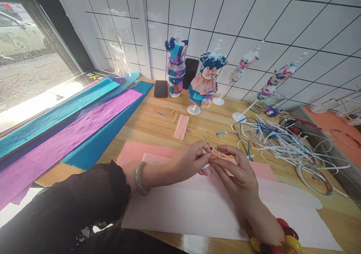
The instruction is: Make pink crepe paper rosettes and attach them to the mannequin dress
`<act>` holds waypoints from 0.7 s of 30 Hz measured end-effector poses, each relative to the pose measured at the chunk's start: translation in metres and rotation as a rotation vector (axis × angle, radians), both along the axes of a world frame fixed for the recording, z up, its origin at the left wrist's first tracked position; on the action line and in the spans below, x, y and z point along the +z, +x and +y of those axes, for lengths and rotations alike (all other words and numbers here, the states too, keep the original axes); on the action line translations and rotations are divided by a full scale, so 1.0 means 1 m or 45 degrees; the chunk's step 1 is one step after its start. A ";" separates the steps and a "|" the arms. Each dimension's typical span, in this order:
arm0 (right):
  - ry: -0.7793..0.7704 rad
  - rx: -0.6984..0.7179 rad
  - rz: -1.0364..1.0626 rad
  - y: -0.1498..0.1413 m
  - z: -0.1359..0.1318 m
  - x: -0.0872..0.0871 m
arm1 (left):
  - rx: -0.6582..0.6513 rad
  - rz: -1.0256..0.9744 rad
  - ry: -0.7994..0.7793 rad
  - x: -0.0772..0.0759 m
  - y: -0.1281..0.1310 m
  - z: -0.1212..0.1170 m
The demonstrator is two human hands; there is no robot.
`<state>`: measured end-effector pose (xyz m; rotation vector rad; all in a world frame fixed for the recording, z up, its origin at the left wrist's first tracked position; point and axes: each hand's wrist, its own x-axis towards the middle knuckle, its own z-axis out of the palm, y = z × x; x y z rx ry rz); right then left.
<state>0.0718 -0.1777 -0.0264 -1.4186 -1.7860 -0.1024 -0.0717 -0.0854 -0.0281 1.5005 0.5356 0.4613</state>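
My left hand (197, 157) and my right hand (235, 169) meet over the sheets, fingertips pinched together. Between them is a small pink folded paper piece (215, 153), mostly covered by the fingers. Something white and narrow shows under the left fingertips; its kind is unclear. Beneath both hands lie large pale pink paper sheets (175, 209), with a deeper pink sheet (132, 150) under them. A short pink paper strip (181, 127) lies just beyond the left hand.
Miniature dress forms in paper outfits (203, 85) stand along the tiled wall. A phone (161, 89) lies beside them. Tangled paper strips (293, 145) and a tape roll (316, 180) are at right. Purple paper (84, 133) and teal paper (101, 141) stretch along the left.
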 end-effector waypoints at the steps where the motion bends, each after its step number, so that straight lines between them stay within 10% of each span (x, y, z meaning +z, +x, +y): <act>1: -0.026 0.006 0.021 0.000 0.000 0.000 | -0.013 -0.001 0.025 0.000 0.000 0.000; 21: -0.363 -0.070 0.394 0.002 -0.004 0.000 | -0.113 0.115 0.235 0.010 -0.003 0.001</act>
